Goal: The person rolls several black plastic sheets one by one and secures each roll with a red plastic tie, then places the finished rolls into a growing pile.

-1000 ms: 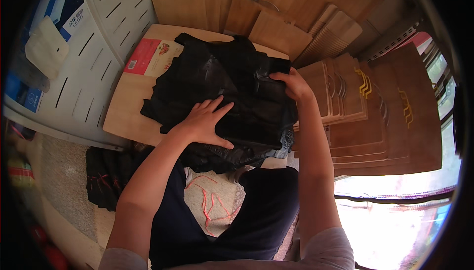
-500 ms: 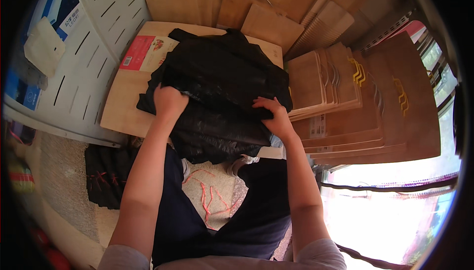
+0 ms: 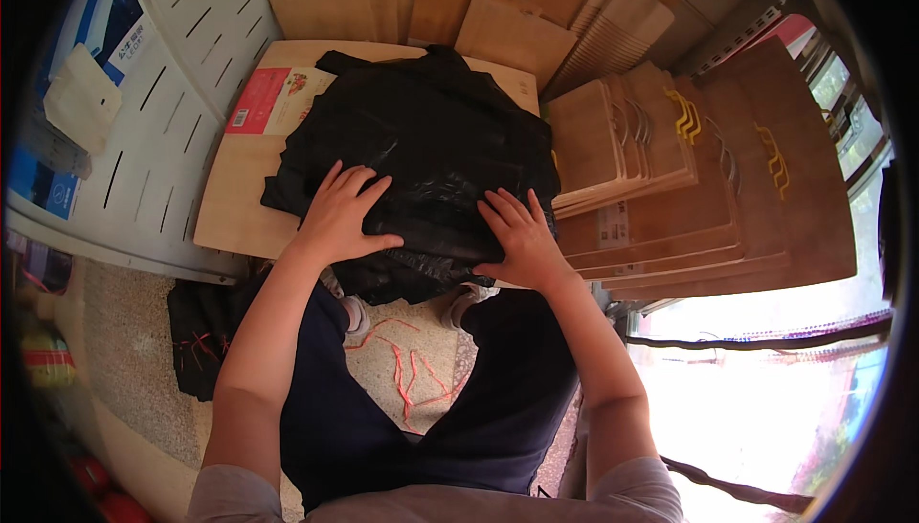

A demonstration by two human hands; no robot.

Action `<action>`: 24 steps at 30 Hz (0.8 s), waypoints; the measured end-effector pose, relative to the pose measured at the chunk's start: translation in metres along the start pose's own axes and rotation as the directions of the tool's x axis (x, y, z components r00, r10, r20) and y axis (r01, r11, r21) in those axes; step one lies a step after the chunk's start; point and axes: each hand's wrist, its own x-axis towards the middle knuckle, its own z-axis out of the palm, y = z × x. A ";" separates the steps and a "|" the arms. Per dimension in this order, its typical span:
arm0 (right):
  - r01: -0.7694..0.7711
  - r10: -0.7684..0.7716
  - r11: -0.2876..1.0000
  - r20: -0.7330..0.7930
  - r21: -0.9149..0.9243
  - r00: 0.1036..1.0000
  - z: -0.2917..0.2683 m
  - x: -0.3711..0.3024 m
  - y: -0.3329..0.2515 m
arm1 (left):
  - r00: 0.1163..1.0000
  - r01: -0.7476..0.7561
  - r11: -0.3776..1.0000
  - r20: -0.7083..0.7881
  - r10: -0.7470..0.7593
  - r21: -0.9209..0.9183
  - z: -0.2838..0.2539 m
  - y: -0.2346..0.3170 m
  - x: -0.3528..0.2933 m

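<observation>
A heap of thin, shiny black plastic bags (image 3: 421, 131) lies spread over a light wooden board (image 3: 235, 200) in front of me. My left hand (image 3: 343, 212) rests on the near left part of the black plastic, fingers spread and thumb pointing right. On the near right part lies my right hand (image 3: 522, 238), its fingers likewise apart and flat. Neither hand grips anything. The plastic covers most of the board and hangs over its near edge. Whether it is one bag or several layers cannot be made out in full.
Wooden cutting boards (image 3: 622, 207), some with yellow or metal handles, stack at the right; more boards (image 3: 321, 1) lean behind. A slotted white metal panel (image 3: 158, 73) stands left. Bundled black bags (image 3: 191, 332) and red string (image 3: 402, 379) lie on the floor.
Both hands have let go of the plastic's edge and opened flat on it. The raised fold now lies flatter, and the overhanging front part is pulled in somewhat.
</observation>
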 end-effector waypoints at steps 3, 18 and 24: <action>0.018 -0.016 0.996 0.027 -0.091 1.000 0.008 -0.004 0.000 | 1.000 0.019 0.993 0.026 -0.016 -0.119 0.004 0.005 -0.006; 0.007 -0.005 0.990 0.010 -0.143 1.000 0.015 0.021 0.002 | 0.996 0.024 0.997 0.084 -0.017 -0.074 0.000 0.014 0.005; 0.008 -0.001 0.997 0.093 -0.073 0.996 0.010 0.031 -0.007 | 0.986 0.008 0.996 0.168 0.007 -0.089 0.002 0.006 0.004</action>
